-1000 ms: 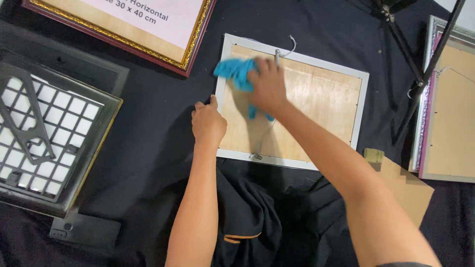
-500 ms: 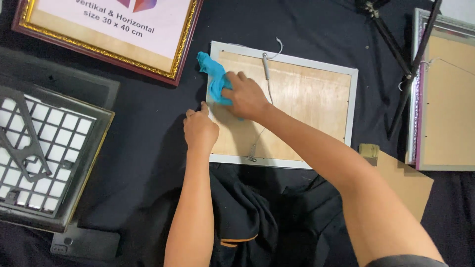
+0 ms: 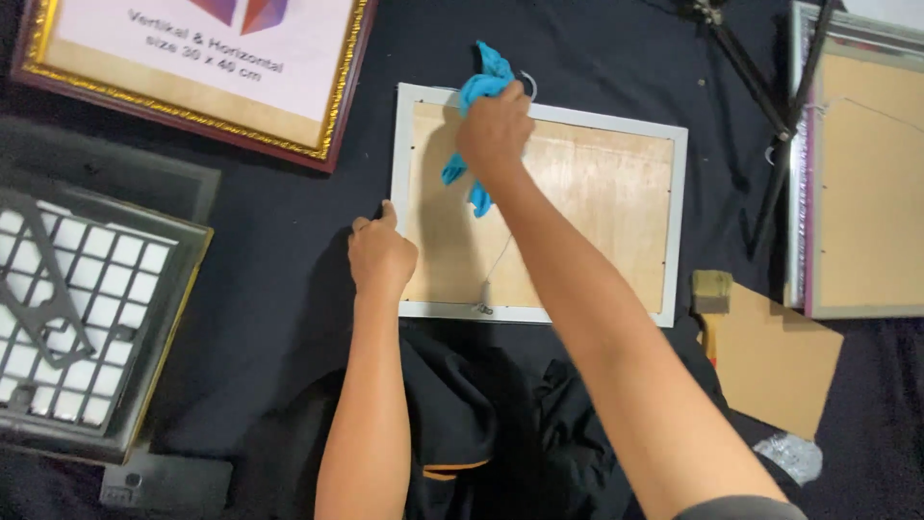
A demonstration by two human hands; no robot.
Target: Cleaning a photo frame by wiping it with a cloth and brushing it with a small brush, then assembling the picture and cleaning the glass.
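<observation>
Up near the far edge of the white picture frame (image 3: 539, 207) lying face-down, the right hand (image 3: 494, 130) grips a blue cloth (image 3: 478, 91), while the left hand (image 3: 381, 255), fingers curled, pins the frame's near corner steady.

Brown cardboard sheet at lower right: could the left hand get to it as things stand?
Probably not easily. The left hand presses the white frame's left edge, and the right arm, holding the blue cloth, crosses between it and the cardboard sheet.
</observation>
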